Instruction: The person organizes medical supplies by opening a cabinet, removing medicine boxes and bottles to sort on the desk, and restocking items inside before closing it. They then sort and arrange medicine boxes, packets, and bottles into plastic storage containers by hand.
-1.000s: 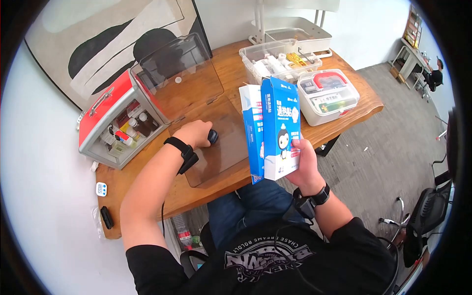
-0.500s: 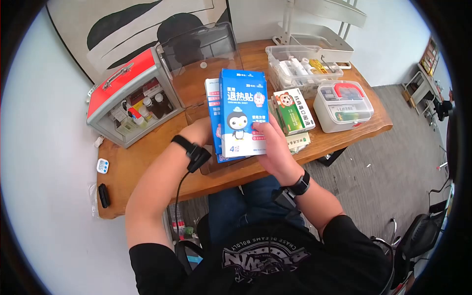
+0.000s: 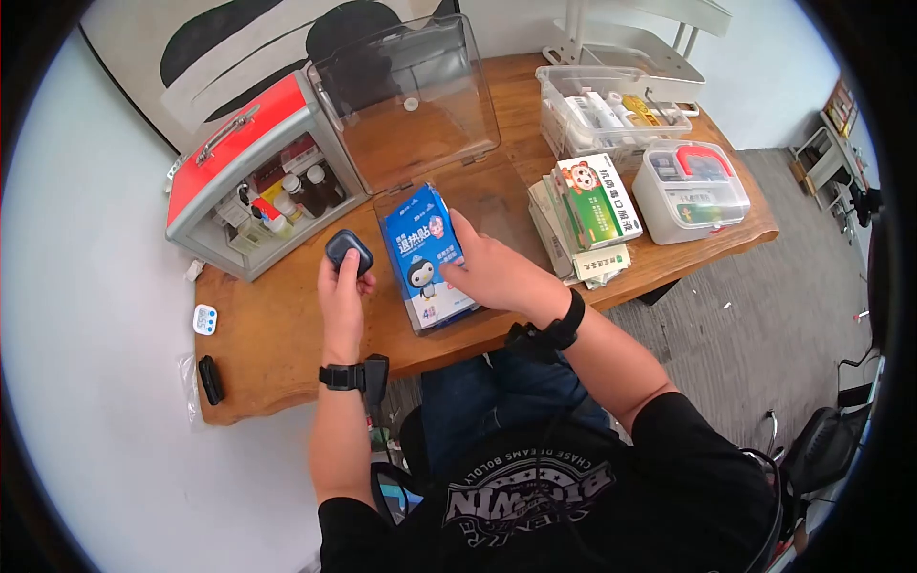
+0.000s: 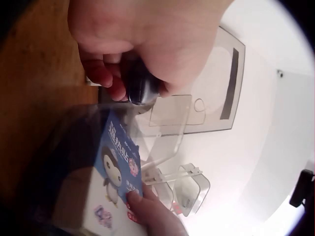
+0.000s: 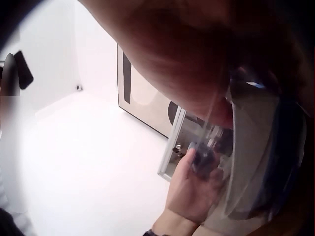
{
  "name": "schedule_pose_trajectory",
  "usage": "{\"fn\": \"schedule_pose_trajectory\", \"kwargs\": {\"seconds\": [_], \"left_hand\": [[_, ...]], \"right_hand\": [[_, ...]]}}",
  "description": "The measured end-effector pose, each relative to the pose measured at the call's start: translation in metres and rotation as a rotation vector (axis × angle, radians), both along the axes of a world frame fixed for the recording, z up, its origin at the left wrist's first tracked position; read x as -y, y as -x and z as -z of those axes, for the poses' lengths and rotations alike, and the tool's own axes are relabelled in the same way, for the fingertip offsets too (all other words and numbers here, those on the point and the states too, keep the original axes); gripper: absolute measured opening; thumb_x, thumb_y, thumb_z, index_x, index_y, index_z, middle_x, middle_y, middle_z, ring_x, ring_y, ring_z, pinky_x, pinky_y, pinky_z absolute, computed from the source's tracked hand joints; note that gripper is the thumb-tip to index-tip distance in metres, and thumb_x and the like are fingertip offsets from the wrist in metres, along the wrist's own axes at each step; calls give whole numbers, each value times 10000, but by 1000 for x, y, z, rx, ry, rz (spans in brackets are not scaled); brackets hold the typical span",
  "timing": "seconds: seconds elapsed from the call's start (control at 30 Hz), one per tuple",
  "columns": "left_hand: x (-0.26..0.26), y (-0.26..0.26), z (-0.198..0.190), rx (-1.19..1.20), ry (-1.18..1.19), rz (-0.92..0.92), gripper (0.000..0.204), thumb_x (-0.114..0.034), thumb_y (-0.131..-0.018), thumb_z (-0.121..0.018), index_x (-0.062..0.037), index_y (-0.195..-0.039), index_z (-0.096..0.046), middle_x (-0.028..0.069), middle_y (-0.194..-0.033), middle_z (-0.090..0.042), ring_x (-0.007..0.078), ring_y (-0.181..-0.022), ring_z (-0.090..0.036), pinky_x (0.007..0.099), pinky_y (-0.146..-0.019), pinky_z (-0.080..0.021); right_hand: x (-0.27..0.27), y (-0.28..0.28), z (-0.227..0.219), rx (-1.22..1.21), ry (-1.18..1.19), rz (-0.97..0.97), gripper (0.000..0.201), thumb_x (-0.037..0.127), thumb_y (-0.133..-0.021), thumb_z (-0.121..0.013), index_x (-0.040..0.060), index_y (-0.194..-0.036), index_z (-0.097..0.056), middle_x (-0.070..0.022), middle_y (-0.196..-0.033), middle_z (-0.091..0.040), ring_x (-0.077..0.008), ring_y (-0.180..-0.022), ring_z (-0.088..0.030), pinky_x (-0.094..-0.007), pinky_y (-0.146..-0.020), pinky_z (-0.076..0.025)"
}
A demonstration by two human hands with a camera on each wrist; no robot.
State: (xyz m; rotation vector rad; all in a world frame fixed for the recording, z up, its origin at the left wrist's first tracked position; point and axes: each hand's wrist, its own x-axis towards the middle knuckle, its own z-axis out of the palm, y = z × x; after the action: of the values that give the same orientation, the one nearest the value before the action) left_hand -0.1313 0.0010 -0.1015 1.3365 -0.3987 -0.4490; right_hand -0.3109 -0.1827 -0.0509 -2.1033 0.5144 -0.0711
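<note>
My left hand (image 3: pixel 341 301) holds a small dark, rounded case (image 3: pixel 350 251) between thumb and fingers, over the table left of the clear bin. With my right hand (image 3: pixel 501 272) I grip a blue and white cooling gel sheet box (image 3: pixel 417 250) with a penguin on it, the thumb on its front. A second box beneath it is mostly hidden. Both boxes stand tilted in a smoky clear bin (image 3: pixel 511 196), whose hinged lid (image 3: pixel 406 105) is raised at the back. In the left wrist view, the bin's clear wall overlaps the penguin box (image 4: pixel 112 172).
A red-topped case (image 3: pixel 258 177) with bottles stands at the left. To the right are stacked medicine boxes (image 3: pixel 600 201), a white box with a red handle (image 3: pixel 690 196) and a clear bin of supplies (image 3: pixel 611 124). A white timer (image 3: pixel 204 320) and black object (image 3: pixel 210 380) lie at the left edge.
My left hand has come up and left with the dark case, out from behind the boxes. My right hand has lowered the blue boxes into the clear bin.
</note>
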Motion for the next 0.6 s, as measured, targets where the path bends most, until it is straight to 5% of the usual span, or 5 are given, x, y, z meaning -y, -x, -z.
{"fn": "schedule_pose_trajectory", "kwargs": {"seconds": [0.13,0.27,0.47,0.53,0.6], "left_hand": [[-4,-15,32,83,-78,-39,247,-283,-1061,-651,-76,-1191,-618,9,-857,-638,80,-682,-600,224,-581,-464],[-2,-17,37,7,-28,-80,230,-282,-1061,-649,-77,-1163,-624,7,-849,-635,74,-679,-591,222,-582,-463],[-8,-12,35,124,-116,-80,210,-269,-1064,-645,-70,-1131,-629,-9,-794,-622,63,-663,-560,219,-587,-459],[-12,-12,37,70,-92,-73,219,-270,-1063,-647,-66,-1144,-632,-7,-797,-623,64,-660,-561,220,-588,-463],[-8,-10,32,64,-74,-107,225,-268,-1061,-649,-64,-1156,-636,-7,-797,-623,64,-656,-561,217,-586,-460]], "right_hand": [[6,-1,6,-290,338,-55,776,423,-975,-635,-76,-1522,-402,-316,-1294,-651,-439,-1197,-658,-495,-994,-538],[-2,4,15,-210,388,-1,805,487,-944,-660,-69,-1486,-447,-270,-1291,-656,-413,-1171,-678,-491,-944,-569],[5,41,-27,754,638,213,538,204,-895,-769,18,-1375,-613,-185,-1290,-649,-386,-1173,-625,-454,-1035,-499],[26,71,-28,767,706,356,468,127,-872,-781,40,-1317,-661,-180,-1343,-627,-366,-1241,-588,-451,-1057,-481],[55,91,-17,519,821,589,582,215,-873,-791,47,-1401,-611,-236,-1462,-543,-412,-1334,-522,-479,-1107,-449]]}}
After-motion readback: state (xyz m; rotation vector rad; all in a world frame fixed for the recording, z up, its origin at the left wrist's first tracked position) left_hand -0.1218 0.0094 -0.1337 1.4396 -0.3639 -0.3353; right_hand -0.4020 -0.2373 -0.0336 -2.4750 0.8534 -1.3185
